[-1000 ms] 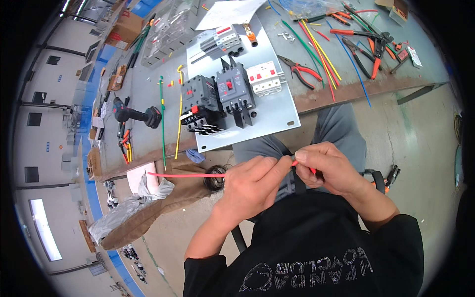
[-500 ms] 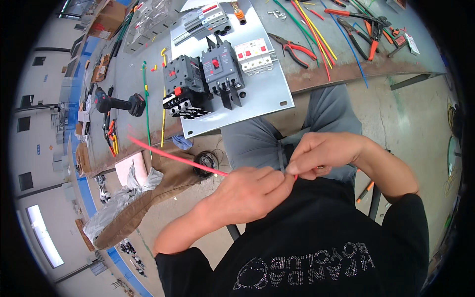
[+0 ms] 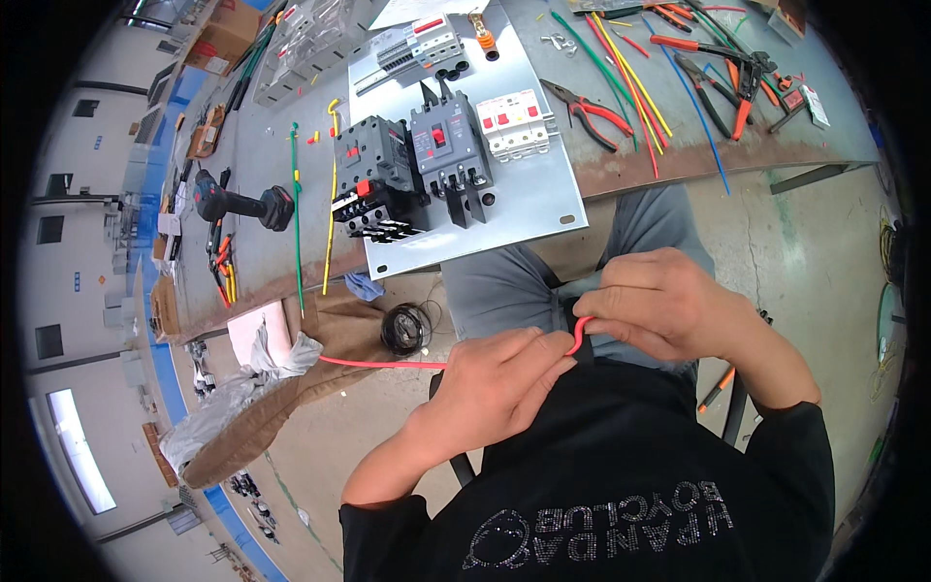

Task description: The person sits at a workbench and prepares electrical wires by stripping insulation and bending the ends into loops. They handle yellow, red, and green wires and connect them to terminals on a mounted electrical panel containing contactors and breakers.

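— Pinching that red wire (image 3: 388,364) with both hands, are you? Where does it run?

— Your left hand (image 3: 495,383) is closed on it near the middle of the view, fingers curled tight, and the free length sticks out toward nine o'clock, over the brown cloth (image 3: 291,388). Your right hand (image 3: 669,310) sits just beside, at about two o'clock from the left, fingertips narrowed onto the short curved end that shows between the two hands.

— Why so close together?

— Judging by the bend, holding the hands nearly touching keeps the short stretch between them stiff — you can shape it there while the long tail hangs free.

— And the bench?

— Up at twelve o'clock lies the grey mounting plate (image 3: 543,209) with the dark breakers (image 3: 417,160) on it, set square to your lap so its front edge faces you. The red-handled pliers (image 3: 587,107) lie at one o'clock beside loose coloured wires (image 3: 630,73); the black drill (image 3: 238,204) rests at ten o'clock, well apart. A small black coil (image 3: 405,328) sits just below the plate's edge — near your left hand, not touching.
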Tool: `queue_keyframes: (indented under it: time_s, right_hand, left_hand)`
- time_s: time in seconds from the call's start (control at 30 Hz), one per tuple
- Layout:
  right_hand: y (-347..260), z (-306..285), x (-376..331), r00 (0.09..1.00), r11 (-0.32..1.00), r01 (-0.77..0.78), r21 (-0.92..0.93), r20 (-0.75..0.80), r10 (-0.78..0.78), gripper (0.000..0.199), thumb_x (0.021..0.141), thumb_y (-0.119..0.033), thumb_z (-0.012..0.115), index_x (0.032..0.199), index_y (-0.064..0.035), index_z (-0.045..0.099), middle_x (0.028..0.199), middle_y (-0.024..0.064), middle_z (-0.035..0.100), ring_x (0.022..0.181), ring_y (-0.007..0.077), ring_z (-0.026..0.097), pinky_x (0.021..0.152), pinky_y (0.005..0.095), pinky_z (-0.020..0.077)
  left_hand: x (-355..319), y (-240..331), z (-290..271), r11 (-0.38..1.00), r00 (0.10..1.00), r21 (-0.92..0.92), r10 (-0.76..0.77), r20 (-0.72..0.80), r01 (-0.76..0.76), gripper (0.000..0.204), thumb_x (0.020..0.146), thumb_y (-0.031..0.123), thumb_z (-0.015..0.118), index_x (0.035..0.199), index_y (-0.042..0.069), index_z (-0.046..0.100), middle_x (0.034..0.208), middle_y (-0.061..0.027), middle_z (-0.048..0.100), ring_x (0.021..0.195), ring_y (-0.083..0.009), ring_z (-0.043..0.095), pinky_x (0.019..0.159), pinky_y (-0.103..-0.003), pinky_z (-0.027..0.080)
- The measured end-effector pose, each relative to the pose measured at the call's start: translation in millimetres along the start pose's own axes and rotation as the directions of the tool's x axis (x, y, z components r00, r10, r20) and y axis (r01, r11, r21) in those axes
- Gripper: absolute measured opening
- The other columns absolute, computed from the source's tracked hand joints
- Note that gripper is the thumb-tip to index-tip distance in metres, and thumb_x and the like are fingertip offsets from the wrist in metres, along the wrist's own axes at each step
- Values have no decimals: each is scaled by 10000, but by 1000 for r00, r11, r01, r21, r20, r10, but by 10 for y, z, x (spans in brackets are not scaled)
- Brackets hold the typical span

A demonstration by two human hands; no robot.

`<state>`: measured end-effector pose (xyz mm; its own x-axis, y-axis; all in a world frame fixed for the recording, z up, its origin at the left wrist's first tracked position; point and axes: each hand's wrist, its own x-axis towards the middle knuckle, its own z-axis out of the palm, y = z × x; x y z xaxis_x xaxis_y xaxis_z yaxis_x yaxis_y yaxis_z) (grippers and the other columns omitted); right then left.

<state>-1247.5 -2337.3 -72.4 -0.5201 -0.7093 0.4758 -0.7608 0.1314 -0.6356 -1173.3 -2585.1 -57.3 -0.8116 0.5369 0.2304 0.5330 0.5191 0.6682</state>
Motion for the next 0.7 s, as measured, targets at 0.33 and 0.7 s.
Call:
queue_keyframes:
  time_s: [0.33,0.7]
  right_hand:
    - [-72,15,7,998,974,-43,-224,-49,32,253,797,-114,819,995,-35,683,764,56,519,658,237,626,531,370,492]
    - [-150,185,-49,984,969,-115,-218,-160,80,258,782,-36,810,1003,4,684,757,62,514,586,232,593,492,354,473]
  left_hand:
    - [47,29,-13,973,996,229,50,-72,-32,267,792,11,801,1046,23,720,785,-54,628,632,-227,605,545,-329,468]
    - [64,77,126,926,982,377,92,-162,-25,293,785,24,809,1055,-34,712,787,-74,605,611,-228,556,533,-332,445]
